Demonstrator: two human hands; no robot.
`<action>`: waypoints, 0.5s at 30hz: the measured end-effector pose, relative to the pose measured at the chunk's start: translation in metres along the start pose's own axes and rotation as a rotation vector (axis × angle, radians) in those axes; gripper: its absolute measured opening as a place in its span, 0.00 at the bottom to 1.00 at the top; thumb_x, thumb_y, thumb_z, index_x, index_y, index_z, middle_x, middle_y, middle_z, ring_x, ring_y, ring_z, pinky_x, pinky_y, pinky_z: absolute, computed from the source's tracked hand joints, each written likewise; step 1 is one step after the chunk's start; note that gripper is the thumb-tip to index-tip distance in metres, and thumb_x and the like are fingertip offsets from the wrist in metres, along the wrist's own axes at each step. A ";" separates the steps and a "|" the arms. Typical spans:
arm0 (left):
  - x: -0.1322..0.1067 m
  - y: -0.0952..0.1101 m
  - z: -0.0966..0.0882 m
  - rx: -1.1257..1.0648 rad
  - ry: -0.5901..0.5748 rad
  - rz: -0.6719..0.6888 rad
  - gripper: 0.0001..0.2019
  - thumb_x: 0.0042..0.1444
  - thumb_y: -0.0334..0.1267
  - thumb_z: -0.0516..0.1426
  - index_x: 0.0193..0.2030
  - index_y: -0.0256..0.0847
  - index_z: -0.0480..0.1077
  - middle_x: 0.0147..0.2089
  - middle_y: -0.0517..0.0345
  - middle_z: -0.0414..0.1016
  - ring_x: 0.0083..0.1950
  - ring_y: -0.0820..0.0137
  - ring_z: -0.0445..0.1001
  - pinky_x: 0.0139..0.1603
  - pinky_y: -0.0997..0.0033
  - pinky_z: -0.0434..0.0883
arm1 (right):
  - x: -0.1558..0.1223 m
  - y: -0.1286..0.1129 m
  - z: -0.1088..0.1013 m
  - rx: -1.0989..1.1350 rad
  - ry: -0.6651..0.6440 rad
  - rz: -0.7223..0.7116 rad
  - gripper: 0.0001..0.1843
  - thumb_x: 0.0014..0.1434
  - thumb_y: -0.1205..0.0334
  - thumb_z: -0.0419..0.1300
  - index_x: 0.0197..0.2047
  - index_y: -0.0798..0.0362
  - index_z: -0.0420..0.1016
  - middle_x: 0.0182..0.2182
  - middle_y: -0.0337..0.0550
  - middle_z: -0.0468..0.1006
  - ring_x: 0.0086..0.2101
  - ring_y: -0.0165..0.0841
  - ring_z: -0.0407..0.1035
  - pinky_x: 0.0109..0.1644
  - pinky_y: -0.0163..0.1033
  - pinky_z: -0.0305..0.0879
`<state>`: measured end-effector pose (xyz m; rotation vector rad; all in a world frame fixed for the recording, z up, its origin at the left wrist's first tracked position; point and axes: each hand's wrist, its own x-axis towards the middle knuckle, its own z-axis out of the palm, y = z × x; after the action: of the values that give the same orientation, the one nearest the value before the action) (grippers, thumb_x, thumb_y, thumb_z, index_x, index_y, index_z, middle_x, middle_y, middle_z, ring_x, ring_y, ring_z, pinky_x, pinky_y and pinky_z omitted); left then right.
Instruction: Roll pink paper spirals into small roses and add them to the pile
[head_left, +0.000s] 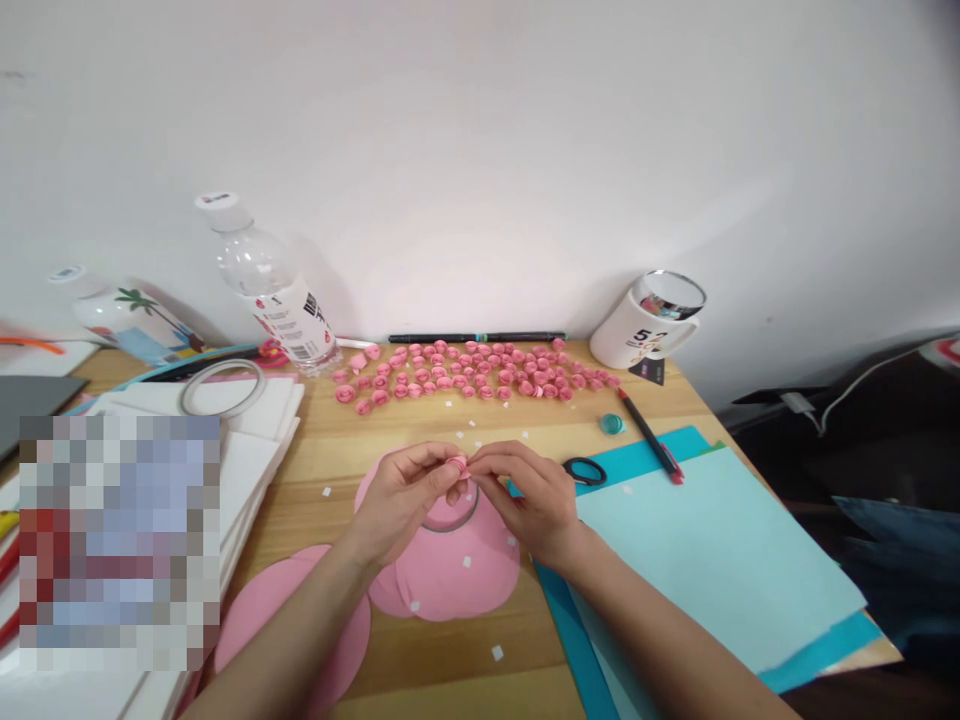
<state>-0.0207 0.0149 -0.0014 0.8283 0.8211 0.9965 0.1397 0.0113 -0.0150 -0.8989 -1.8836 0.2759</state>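
Observation:
Between both hands is a small rolled pink paper rose (457,464), held above the table's middle. My left hand (409,495) pinches it between thumb and fingers. My right hand (534,492) is closed at its right side, thumb and fingertips pressed together on the paper's edge. Beneath the hands lie pink paper circles (465,570), with a ring-shaped roll of tape (459,518) on top, partly covered by my fingers. Another pink paper circle (349,640) lies partly under my left forearm. Many finished pink paper roses (444,382) are spread in rows near the wall.
Light blue paper sheets (712,560) lie at right, with black-handled scissors (585,470) and a pen (651,437) beside them. A white mug (646,325) and a clear bottle (281,300) stand by the wall. White paper stacks (259,440) are at left. Small white squares (497,653) dot the table.

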 end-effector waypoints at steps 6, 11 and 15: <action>-0.002 0.005 -0.001 0.185 -0.017 0.032 0.06 0.51 0.37 0.61 0.30 0.35 0.73 0.24 0.59 0.69 0.28 0.75 0.66 0.34 0.73 0.65 | -0.002 0.001 0.000 -0.003 0.004 0.001 0.07 0.58 0.71 0.56 0.36 0.52 0.74 0.31 0.45 0.79 0.32 0.31 0.75 0.33 0.33 0.71; -0.002 0.011 -0.002 0.356 0.002 0.041 0.08 0.49 0.39 0.61 0.31 0.35 0.74 0.25 0.57 0.72 0.28 0.73 0.68 0.34 0.72 0.68 | 0.000 0.001 -0.002 -0.010 0.012 0.013 0.06 0.58 0.70 0.56 0.34 0.51 0.73 0.28 0.43 0.79 0.31 0.31 0.75 0.32 0.32 0.71; -0.001 0.010 -0.007 0.405 -0.030 0.038 0.08 0.49 0.39 0.62 0.32 0.35 0.75 0.28 0.54 0.74 0.29 0.73 0.69 0.32 0.72 0.68 | 0.005 0.002 -0.006 -0.028 -0.006 0.057 0.05 0.56 0.66 0.60 0.29 0.51 0.73 0.28 0.43 0.76 0.27 0.29 0.72 0.27 0.31 0.68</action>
<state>-0.0303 0.0189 0.0046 1.2048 1.0008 0.8592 0.1447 0.0148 -0.0101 -0.9731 -1.8740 0.2877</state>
